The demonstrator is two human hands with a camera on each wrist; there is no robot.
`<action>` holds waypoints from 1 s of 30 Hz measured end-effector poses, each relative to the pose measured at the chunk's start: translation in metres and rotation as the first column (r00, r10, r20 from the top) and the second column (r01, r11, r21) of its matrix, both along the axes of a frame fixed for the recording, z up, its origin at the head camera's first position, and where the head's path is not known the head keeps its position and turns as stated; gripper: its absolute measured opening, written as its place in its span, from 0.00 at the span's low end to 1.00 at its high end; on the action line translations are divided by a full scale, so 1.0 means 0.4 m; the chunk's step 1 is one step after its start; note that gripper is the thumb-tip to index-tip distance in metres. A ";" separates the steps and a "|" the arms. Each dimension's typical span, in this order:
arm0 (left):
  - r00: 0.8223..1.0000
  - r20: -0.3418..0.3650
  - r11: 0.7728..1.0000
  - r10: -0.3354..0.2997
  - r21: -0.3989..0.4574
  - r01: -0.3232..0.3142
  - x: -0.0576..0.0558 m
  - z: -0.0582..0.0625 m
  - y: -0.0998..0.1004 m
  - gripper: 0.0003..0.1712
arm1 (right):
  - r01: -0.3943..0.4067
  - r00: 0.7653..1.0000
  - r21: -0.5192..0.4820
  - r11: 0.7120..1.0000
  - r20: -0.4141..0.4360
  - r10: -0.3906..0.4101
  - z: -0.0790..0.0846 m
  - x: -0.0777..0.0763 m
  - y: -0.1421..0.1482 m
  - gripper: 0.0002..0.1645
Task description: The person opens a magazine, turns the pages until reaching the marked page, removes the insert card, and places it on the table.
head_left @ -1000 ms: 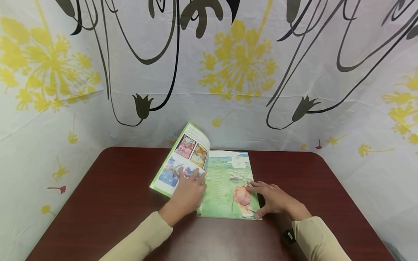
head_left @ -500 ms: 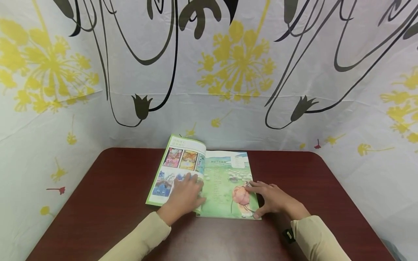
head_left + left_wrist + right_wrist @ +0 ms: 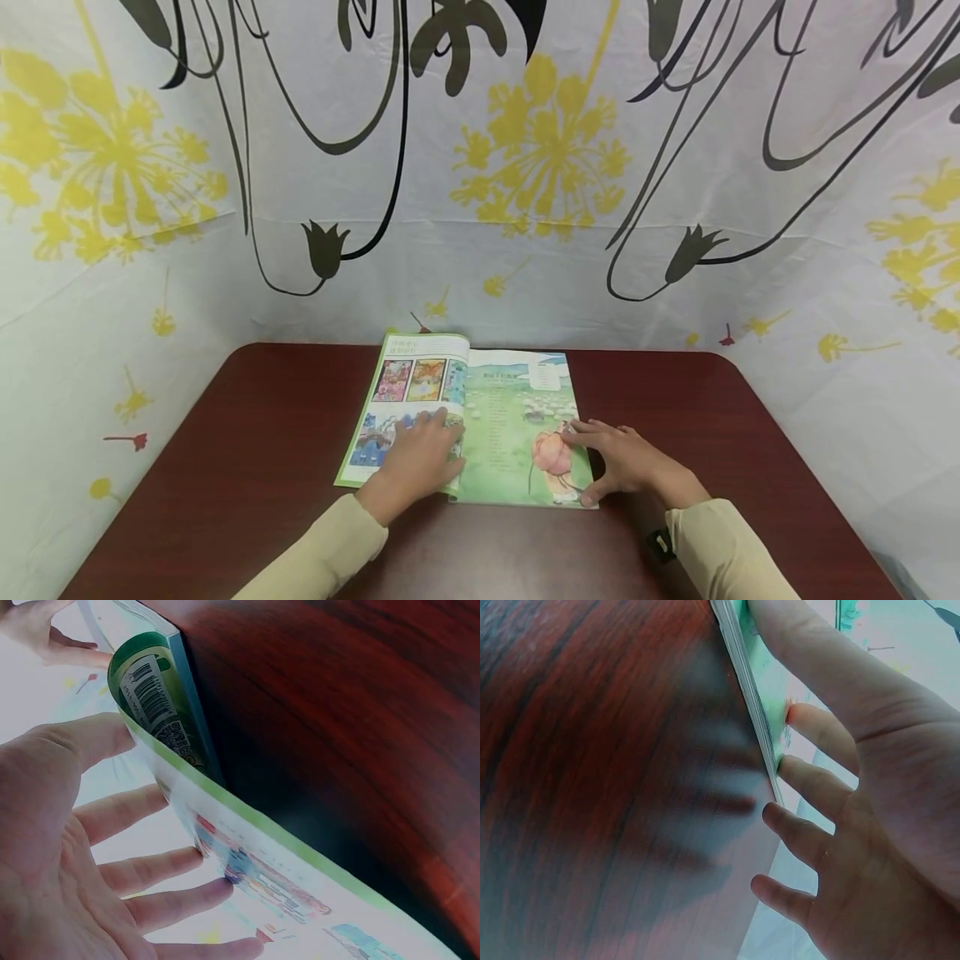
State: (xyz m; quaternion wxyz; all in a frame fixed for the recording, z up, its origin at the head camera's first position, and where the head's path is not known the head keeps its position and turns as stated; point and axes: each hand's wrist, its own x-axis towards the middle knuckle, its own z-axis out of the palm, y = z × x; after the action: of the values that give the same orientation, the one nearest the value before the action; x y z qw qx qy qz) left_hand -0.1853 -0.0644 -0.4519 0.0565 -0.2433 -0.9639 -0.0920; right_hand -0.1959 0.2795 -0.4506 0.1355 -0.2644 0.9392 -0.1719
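An open picture book (image 3: 502, 433) lies near the middle of the table. Its left leaf (image 3: 381, 392) carries framed pictures and has a green border; the right page is green with a large pink flower. My left hand (image 3: 422, 450) rests on the left leaf near the spine, fingers spread. In the left wrist view that leaf (image 3: 247, 817) bows up off the table, a barcode (image 3: 154, 694) showing inside the curl. My right hand (image 3: 626, 460) touches the right page's outer edge with thumb and fingertips; in the right wrist view its fingers (image 3: 802, 832) are extended beside the page block (image 3: 750, 697).
The dark red wooden table (image 3: 262, 467) has rounded far corners. A pale cloth (image 3: 540, 283) with yellow and grey flower prints hangs behind it and along both sides. A dark band (image 3: 661, 545) sits at the right wrist by the sleeve.
The left leaf has swung down and leftward under my left hand, from raised to lying lower. My left hand has shifted slightly left and nearer. The right hand has stayed at the right edge.
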 end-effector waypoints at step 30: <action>0.983 -0.178 0.989 -0.052 -0.144 0.026 -0.002 -0.027 0.011 0.40 | 0.007 1.000 -0.002 1.000 -0.003 -0.007 0.008 0.001 -0.013 0.55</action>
State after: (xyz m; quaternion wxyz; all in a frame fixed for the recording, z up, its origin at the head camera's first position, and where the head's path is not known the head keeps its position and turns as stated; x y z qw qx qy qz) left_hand -0.1859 -0.0601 -0.4629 0.1246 -0.2731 -0.9539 -0.0023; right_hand -0.1955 0.2744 -0.4474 0.1334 -0.2616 0.9402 -0.1728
